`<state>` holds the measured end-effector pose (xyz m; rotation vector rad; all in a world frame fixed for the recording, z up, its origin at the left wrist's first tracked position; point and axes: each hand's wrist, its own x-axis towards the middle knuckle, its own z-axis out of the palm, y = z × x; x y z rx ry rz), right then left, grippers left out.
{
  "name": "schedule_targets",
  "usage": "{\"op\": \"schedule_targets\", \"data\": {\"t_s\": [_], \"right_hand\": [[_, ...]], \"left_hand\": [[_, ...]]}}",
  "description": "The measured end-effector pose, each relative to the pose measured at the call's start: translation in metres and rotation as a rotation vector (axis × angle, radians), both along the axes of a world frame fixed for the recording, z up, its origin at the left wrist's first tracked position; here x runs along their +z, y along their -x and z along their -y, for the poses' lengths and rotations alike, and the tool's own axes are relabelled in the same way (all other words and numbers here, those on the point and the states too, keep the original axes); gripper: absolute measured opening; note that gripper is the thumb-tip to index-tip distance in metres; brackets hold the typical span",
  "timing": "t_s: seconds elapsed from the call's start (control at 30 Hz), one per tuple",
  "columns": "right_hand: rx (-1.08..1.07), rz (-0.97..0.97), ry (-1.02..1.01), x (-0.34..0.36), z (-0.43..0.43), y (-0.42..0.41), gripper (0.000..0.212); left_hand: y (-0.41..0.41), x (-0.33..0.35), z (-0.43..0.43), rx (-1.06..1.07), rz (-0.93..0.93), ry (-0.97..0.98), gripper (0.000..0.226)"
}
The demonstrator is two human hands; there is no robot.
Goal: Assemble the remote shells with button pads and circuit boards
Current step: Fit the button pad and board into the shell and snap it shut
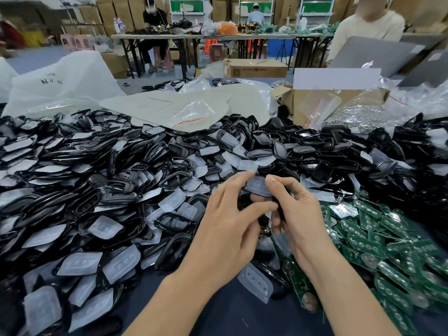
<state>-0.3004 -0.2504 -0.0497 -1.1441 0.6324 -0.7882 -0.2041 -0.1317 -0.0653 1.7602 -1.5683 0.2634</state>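
My left hand point(230, 221) and my right hand point(295, 209) meet above the middle of the table. Between them they hold a translucent button pad point(258, 186) lying on a black remote shell point(278, 209), most of which is hidden by my fingers. My right thumb presses the pad's right end and my right fingers curl round the shell. My left index finger touches the pad's top edge while my left thumb reaches under it. Several black shells and clear pads are heaped at left point(97, 185). Green circuit boards point(388, 251) are piled at right.
Another loose button pad point(255, 282) lies on the dark table near my wrists. Plastic bags point(191, 112) and an open cardboard box point(334, 103) stand behind the heaps. People sit at tables at the back point(155, 18).
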Motion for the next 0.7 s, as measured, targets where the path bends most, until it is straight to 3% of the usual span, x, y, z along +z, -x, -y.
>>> {"op": "schedule_targets", "data": {"t_s": [0.2, 0.37, 0.7], "right_hand": [[0.032, -0.005, 0.014, -0.001, 0.001, 0.000, 0.015], [0.085, -0.013, 0.039, -0.001, 0.000, -0.001, 0.014], [0.242, -0.044, 0.076, 0.000, -0.004, 0.000, 0.022]], "left_hand": [[-0.010, 0.006, 0.003, 0.173, -0.484, 0.105, 0.026], [-0.013, 0.010, 0.005, 0.089, -0.918, 0.048, 0.018], [-0.017, 0.010, 0.006, -0.029, -0.935, 0.059, 0.014]]}}
